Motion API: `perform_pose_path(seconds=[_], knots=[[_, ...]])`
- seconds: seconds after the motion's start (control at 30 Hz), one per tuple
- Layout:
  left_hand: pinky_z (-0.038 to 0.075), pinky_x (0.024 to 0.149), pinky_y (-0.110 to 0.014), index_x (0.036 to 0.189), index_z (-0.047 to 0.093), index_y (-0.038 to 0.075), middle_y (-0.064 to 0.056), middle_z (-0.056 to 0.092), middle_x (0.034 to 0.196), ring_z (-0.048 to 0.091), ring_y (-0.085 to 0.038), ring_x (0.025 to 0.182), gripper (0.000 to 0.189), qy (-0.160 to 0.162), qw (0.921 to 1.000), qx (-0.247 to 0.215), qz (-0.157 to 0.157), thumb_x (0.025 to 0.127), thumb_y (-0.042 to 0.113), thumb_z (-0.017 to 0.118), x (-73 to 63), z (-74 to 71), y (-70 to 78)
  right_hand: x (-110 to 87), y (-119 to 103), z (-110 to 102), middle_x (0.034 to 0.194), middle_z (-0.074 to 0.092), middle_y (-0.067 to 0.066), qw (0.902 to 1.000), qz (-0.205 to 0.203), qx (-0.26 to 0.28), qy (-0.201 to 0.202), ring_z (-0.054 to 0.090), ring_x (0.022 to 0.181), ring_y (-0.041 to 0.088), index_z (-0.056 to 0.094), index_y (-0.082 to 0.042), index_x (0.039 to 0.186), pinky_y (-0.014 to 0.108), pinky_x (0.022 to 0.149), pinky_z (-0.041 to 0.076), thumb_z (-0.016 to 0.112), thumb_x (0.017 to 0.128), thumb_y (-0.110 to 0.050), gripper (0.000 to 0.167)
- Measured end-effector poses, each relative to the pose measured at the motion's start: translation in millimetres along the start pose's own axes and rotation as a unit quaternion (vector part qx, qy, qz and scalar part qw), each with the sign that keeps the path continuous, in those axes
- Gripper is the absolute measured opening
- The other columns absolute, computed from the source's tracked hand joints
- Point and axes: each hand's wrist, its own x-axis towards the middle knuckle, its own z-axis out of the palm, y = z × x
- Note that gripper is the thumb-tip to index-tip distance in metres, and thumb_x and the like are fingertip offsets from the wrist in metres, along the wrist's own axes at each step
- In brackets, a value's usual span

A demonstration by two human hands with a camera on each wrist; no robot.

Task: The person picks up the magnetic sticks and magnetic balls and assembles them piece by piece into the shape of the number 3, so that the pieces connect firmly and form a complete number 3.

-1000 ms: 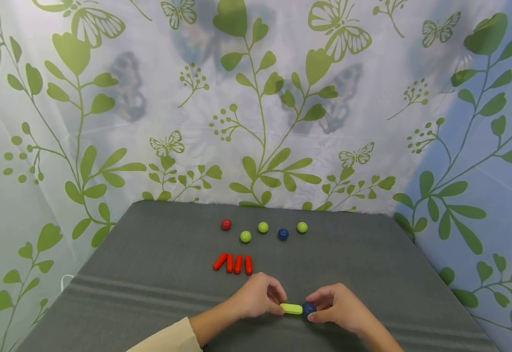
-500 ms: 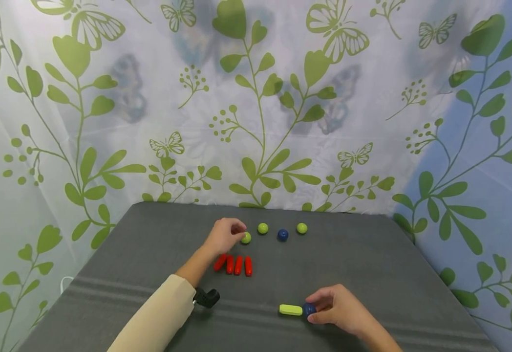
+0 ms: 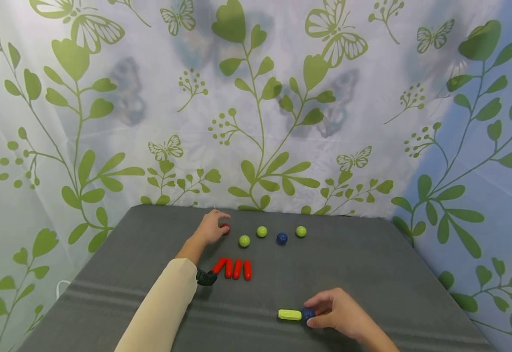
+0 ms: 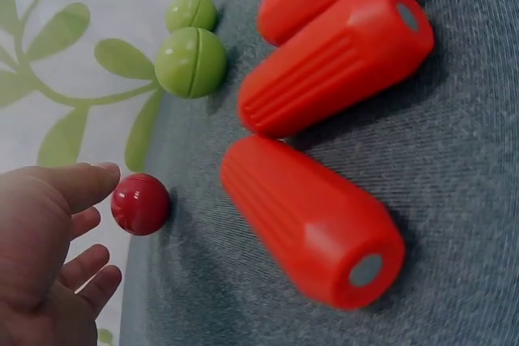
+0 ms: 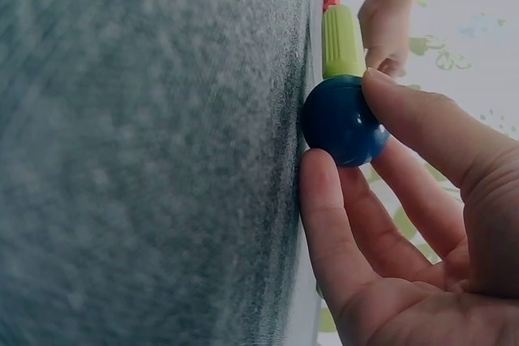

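Near the table's front, my right hand [image 3: 337, 313] pinches a blue ball [image 5: 340, 123] between thumb and fingers. A yellow-green ribbed rod [image 3: 289, 315] is joined end-on to that ball, pointing left. At the back left, my left hand [image 3: 209, 227] reaches over a red ball [image 4: 141, 204]. Its thumb tip is close beside the ball and the fingers are spread; whether they touch it I cannot tell. In the head view the hand partly covers the red ball.
Several red rods [image 3: 237, 269] with metal end discs lie in a row below the left hand. Green balls [image 3: 262, 231] and another blue ball [image 3: 282, 238] sit at the back of the grey table [image 3: 348, 264]. A patterned curtain [image 3: 282, 122] hangs behind.
My left hand has let go of the yellow-green rod and moved far and left, past the nearest green ball, to the red ball. My right hand still holds the blue ball.
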Motion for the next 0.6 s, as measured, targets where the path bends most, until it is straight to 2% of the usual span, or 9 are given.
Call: perform_pose_path(seconds=[0.1,0.27,0.37,0.6], knots=[[0.041,0.113,-0.056,0.132,0.067,0.004,-0.022,0.057,0.142,0.049,-0.044,0.137,0.035,0.000,0.9999,0.010,-0.006,0.098,0.012,0.069,0.4,2.6,-1.7,-0.1,0.5,-0.2,0.099,0.077,0.011,1.0000,0.003,0.001,-0.001,0.071,0.089,0.021,0.077,-0.001,0.109,0.028,0.069,0.058,0.089,0.078,-0.014,0.036],[0.050,0.101,-0.050,0.123,0.071,0.004,-0.017,0.065,0.125,0.062,-0.034,0.117,0.028,0.018,0.9995,0.006,-0.024,0.096,0.009,0.070,-1.9,6.3,-3.4,0.6,0.9,-0.2,0.100,0.077,0.011,1.0000,0.000,0.001,0.000,0.070,0.088,0.021,0.077,-0.001,0.110,0.027,0.068,0.058,0.089,0.078,-0.014,0.036],[0.052,0.096,-0.048,0.117,0.072,0.005,-0.015,0.067,0.118,0.063,-0.031,0.110,0.023,0.029,0.9989,-0.006,-0.036,0.095,0.008,0.072,-2.6,7.8,-4.2,0.9,0.9,-0.1,0.099,0.077,0.011,1.0000,-0.002,0.001,0.001,0.070,0.088,0.020,0.077,-0.001,0.110,0.026,0.068,0.058,0.089,0.078,-0.013,0.036],[0.054,0.091,-0.046,0.107,0.071,0.008,-0.011,0.071,0.106,0.065,-0.028,0.100,0.017,0.040,0.9985,-0.022,-0.030,0.091,0.008,0.077,-3.3,11.6,-4.4,0.6,1.4,-0.5,0.099,0.077,0.010,1.0000,0.002,0.003,0.002,0.070,0.088,0.021,0.077,-0.001,0.109,0.026,0.068,0.057,0.089,0.078,-0.014,0.036]])
